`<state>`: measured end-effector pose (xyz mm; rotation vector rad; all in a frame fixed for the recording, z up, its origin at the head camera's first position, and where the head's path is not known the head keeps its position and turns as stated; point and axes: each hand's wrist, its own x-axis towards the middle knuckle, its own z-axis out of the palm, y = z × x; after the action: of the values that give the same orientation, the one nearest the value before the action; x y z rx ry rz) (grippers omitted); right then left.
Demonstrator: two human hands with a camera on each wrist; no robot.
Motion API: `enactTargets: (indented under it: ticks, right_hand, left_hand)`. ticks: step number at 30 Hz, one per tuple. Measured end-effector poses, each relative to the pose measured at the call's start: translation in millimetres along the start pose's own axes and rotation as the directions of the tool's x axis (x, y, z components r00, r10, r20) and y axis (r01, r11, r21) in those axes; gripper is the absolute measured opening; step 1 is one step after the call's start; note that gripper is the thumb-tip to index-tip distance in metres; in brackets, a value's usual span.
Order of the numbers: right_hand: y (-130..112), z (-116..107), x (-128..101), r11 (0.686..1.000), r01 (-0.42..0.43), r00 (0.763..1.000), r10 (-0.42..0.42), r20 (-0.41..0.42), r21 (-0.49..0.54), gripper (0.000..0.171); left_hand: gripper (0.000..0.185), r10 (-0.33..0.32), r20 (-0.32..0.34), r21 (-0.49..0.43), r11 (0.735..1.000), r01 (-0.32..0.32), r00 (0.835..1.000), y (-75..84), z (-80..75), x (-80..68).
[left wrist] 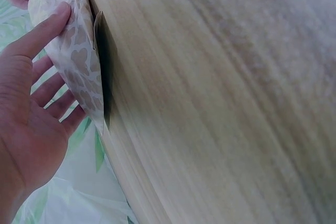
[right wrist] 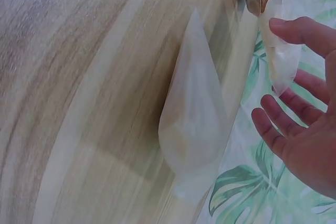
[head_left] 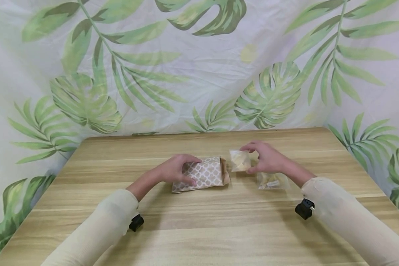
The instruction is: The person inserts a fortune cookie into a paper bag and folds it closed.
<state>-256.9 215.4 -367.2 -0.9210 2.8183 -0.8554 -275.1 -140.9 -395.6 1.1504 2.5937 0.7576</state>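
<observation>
Wooden table [head_left: 199, 229]: one patterned bag [head_left: 207, 171] in left grip [head_left: 174, 168], two translucent packets [head_left: 240, 162], one in right grip [head_left: 269, 158].

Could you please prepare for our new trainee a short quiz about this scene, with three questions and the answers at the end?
1. Multiple choice: What does the left hand hold?
A) a glass jar
B) a patterned paper bag
C) a metal spoon

2. True or false: The right hand holds nothing.

3. Fill in the missing word: A second translucent packet, apart from the one at the fingers, rests on the wood-grain ____.

Key:
1. B
2. False; it holds a small translucent packet between the thumb and fingers.
3. table
</observation>
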Motion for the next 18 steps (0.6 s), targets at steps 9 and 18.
enactTargets:
  ticks: [9, 18]
  right_hand:
    - [-0.4, 2.0, 0.9, 0.998, 0.032, 0.999, -0.032, 0.005, 0.057, 0.069]
    - [-6.3, 4.8, 1.9, 0.997, 0.028, 0.999, -0.03, 0.039, 0.066, 0.067]
  left_hand:
    - [0.077, 0.009, -0.006, -0.003, 1.0, -0.009, 1.0, -0.5, 0.9, 0.1]
    - [0.077, 0.002, -0.003, -0.005, 1.0, -0.002, 1.0, -1.2, 1.6, 0.4]
